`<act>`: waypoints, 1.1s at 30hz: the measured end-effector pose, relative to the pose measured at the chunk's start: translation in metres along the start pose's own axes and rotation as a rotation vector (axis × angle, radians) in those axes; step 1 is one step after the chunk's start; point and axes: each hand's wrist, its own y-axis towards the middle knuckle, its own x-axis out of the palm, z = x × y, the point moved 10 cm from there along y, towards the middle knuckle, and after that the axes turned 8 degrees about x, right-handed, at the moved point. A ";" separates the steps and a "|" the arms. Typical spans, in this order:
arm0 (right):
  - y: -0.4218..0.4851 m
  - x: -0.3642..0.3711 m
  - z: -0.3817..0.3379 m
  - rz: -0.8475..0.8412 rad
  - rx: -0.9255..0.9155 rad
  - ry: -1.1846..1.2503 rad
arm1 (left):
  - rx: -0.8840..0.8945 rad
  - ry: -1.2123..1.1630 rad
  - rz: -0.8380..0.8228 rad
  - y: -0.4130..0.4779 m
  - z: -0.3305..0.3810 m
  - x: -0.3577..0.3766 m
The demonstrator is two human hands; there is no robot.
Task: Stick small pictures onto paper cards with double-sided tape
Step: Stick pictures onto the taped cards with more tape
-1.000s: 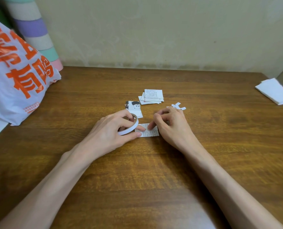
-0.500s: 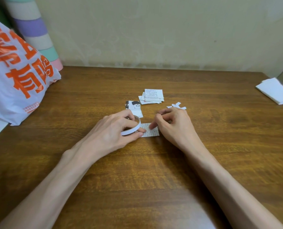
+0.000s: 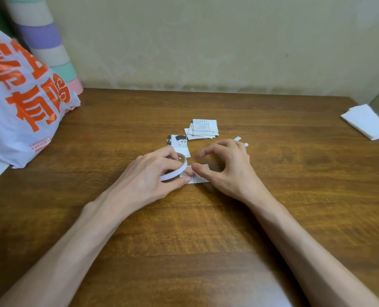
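Here left hand point(image 3: 147, 175) grips tape roll point(image 3: 174, 172); right hand point(image 3: 227, 171), grip loose, thumb presses card point(image 3: 200, 180); bag point(image 3: 17, 129) contents hidden.

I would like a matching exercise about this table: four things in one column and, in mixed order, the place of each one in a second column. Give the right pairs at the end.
Things:
1. tape roll
2. stack of printed cards
3. white bag with orange letters
4. folded white paper

Places:
a. lying near the middle of the table
b. at the table's far right edge
c. gripped by the left hand
d. at the table's left side

Pairs: 1-c, 2-a, 3-d, 4-b.
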 end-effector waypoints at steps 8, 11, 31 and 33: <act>0.004 0.005 0.006 -0.011 0.012 -0.056 | -0.021 -0.023 0.072 -0.001 -0.003 -0.003; 0.005 0.007 0.006 -0.013 0.027 -0.085 | -0.098 -0.082 0.145 -0.002 -0.010 -0.007; 0.012 0.004 0.012 -0.037 0.048 0.104 | -0.271 -0.058 0.077 -0.005 -0.021 -0.004; 0.013 -0.002 0.012 0.020 0.019 0.188 | -0.279 -0.061 0.065 -0.005 -0.020 -0.004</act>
